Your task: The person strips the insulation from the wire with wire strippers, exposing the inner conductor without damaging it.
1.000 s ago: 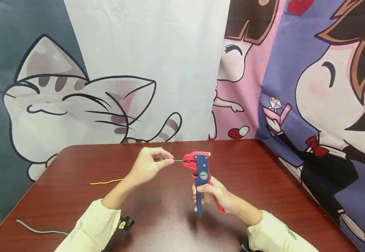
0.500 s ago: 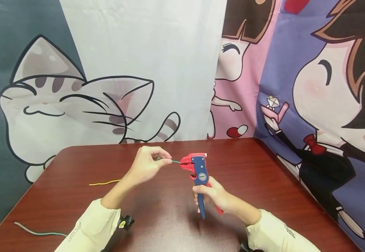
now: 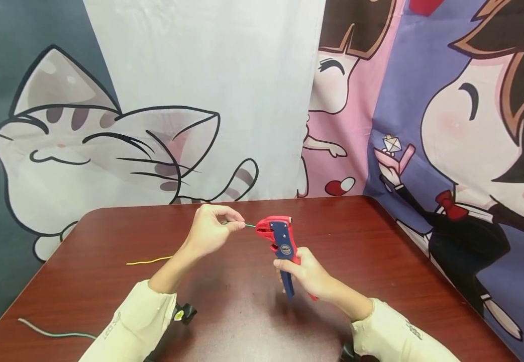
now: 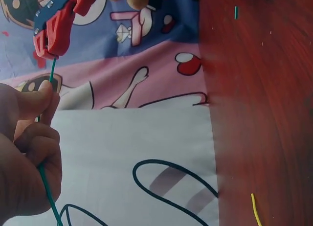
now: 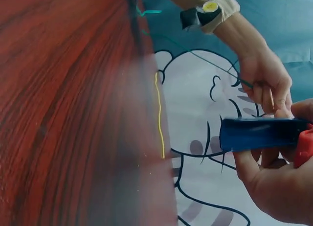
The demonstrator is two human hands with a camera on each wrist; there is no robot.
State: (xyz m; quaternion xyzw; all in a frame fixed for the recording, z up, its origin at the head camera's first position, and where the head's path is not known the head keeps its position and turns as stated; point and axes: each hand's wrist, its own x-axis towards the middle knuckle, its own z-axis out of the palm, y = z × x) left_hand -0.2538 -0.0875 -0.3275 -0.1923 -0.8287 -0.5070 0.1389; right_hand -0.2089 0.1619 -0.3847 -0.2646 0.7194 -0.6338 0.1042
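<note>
My left hand (image 3: 208,230) pinches a thin green wire (image 4: 52,68) between thumb and forefinger. Its short front end reaches the red nose of a wire stripper (image 3: 283,239); the rest runs back under the curled fingers and trails down. My right hand (image 3: 310,274) grips the stripper by its blue and red handles, nose toward the left hand. The tool is held upright above the table, slightly tilted. In the right wrist view the blue handle (image 5: 259,134) lies across the right hand's fingers. The wire's tip is hidden inside the nose.
A yellow wire (image 3: 148,261) lies on the brown table (image 3: 243,311), left of the hands. Another stretch of green wire (image 3: 58,334) lies at the front left, partly behind the sleeve. A short green piece (image 4: 236,12) rests on the table. A cartoon-printed cloth (image 3: 221,75) hangs behind.
The stripper has shifted slightly left and up, and its handles' lower ends stand closer together. The left hand has moved a little left, still pinching the wire.
</note>
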